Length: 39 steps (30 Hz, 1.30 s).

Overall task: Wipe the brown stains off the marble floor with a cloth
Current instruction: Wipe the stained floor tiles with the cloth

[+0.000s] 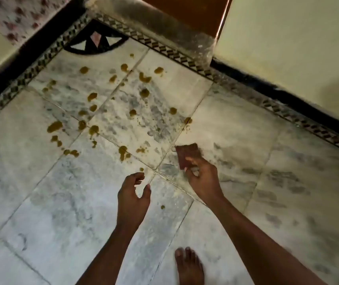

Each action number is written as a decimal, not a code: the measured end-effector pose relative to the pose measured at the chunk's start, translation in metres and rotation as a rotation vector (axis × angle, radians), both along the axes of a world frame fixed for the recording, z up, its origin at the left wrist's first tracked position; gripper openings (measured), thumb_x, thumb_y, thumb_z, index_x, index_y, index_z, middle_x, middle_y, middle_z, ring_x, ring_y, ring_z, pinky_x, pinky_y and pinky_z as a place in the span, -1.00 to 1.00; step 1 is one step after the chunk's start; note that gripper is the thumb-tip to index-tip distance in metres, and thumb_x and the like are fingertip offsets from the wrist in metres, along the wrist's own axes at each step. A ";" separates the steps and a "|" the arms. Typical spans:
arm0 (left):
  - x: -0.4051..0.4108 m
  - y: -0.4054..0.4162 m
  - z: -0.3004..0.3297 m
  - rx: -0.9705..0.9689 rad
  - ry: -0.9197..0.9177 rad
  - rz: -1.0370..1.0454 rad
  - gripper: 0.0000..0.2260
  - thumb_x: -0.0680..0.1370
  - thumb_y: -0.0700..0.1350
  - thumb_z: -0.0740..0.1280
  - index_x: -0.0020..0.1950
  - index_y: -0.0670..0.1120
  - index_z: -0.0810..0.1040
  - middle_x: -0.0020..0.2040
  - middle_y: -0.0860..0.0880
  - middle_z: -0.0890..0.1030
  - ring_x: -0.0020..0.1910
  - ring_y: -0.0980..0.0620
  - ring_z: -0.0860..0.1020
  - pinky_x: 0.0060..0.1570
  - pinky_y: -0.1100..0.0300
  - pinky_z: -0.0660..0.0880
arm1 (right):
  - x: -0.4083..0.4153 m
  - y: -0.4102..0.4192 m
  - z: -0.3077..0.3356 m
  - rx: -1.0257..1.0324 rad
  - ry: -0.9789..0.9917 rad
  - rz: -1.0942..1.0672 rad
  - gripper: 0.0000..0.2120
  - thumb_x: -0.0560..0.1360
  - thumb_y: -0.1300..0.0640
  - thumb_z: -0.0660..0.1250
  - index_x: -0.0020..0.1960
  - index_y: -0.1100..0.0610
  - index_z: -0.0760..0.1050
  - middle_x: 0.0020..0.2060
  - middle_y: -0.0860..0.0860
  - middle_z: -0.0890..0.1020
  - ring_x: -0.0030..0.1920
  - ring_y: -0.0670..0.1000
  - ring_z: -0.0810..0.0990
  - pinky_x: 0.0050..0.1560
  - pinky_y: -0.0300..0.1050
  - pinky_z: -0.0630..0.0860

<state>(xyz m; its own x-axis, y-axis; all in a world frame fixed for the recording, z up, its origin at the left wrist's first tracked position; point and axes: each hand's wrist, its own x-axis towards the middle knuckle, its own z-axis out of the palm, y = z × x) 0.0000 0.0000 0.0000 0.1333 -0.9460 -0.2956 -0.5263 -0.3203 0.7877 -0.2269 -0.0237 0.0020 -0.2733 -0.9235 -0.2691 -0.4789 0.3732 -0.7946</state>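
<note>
**Stained floor, cloth held at the right**

We see the stains (94,112) first, at the left and centre: many brown-yellow blots and droplets scattered over the white, grey-veined floor (41,202). They run from near the patterned border (41,64) at the far corner down towards the middle tile joints. One small spot lies alone, between our two forearms.

Our left hand (132,197) hovers over the floor with fingers loosely curled; it grasps nothing.

Right of it, our right hand (202,177) pinches the near end of the cloth (188,154). The cloth is a small, dark reddish-brown rectangle, folded flat, with a slightly ragged far edge. Its long axis runs from the hand away from us, tilted slightly left, so the free end points towards the stains. It sits just right of the nearest blots, not covering any. We cannot tell whether it touches the floor.

A bare foot (189,266) stands at the bottom edge.
</note>
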 end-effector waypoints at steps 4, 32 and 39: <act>0.021 0.007 -0.112 0.046 -0.188 -0.090 -0.54 0.58 -0.27 0.48 0.47 -0.18 0.50 0.39 -0.16 0.58 0.41 -0.22 0.53 0.39 -0.08 0.45 | 0.002 -0.012 -0.098 -0.028 0.181 0.093 -0.65 0.49 0.31 0.47 0.28 0.23 0.65 0.14 0.16 0.73 0.08 0.19 0.73 0.08 -0.06 0.65; 0.103 0.021 -0.328 -0.296 -0.701 -0.265 -0.42 0.72 0.12 0.07 0.74 0.00 0.18 0.75 0.01 0.17 0.73 -0.04 0.16 0.53 -0.15 0.25 | 0.078 0.112 -0.330 -0.299 0.766 0.797 -0.44 0.73 -0.20 0.06 0.70 -0.19 0.09 0.72 -0.02 0.08 0.72 0.17 -0.01 0.62 0.37 0.10; 0.104 0.022 -0.332 -0.321 -0.711 -0.229 -0.43 0.72 0.12 0.11 0.73 0.00 0.21 0.75 0.01 0.19 0.72 -0.02 0.17 0.55 -0.12 0.23 | 0.086 0.050 -0.331 -0.033 0.810 0.289 -0.40 0.73 -0.23 0.00 0.72 -0.09 0.06 0.73 0.11 -0.01 0.70 0.34 -0.11 0.63 0.41 -0.06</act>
<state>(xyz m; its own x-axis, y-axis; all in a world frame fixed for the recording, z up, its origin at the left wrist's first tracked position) 0.1036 0.0221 -0.3324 -0.0201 -0.9968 0.0773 -0.9606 0.0407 0.2751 -0.1408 0.0261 -0.3286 -0.1219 -0.9904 -0.0645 -0.9757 0.1315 -0.1750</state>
